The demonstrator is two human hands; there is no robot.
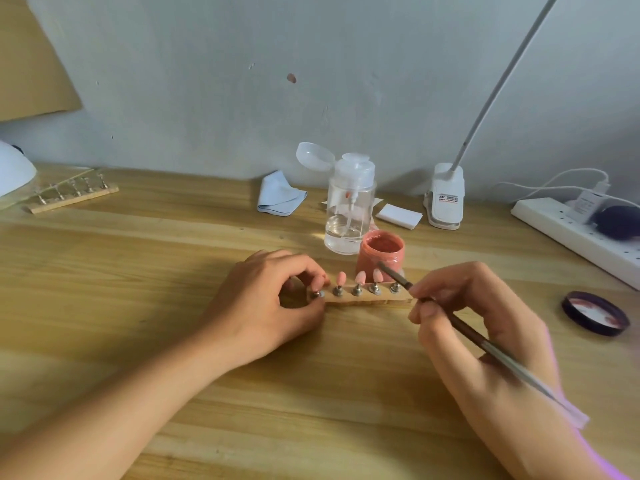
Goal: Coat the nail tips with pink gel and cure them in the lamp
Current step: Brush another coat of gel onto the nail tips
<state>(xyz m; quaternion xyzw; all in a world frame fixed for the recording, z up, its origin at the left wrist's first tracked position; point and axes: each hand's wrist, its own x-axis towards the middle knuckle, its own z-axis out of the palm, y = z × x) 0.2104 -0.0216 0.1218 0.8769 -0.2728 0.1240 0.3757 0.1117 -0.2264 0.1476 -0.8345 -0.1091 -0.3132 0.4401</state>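
Note:
A short wooden strip lies mid-table with a row of metal stands, and several pink nail tips stand on them. My left hand pinches the strip's left end at the leftmost stand. My right hand holds a thin brush like a pen; its bristle end points at the rightmost stands, just in front of the open pink gel jar. The white curing lamp shows only partly at the far left edge.
A second wooden strip of stands lies by the lamp. Behind the jar stand a clear pump bottle, a folded cloth, white pads and a desk-lamp clip. The jar's dark lid and a power strip sit right.

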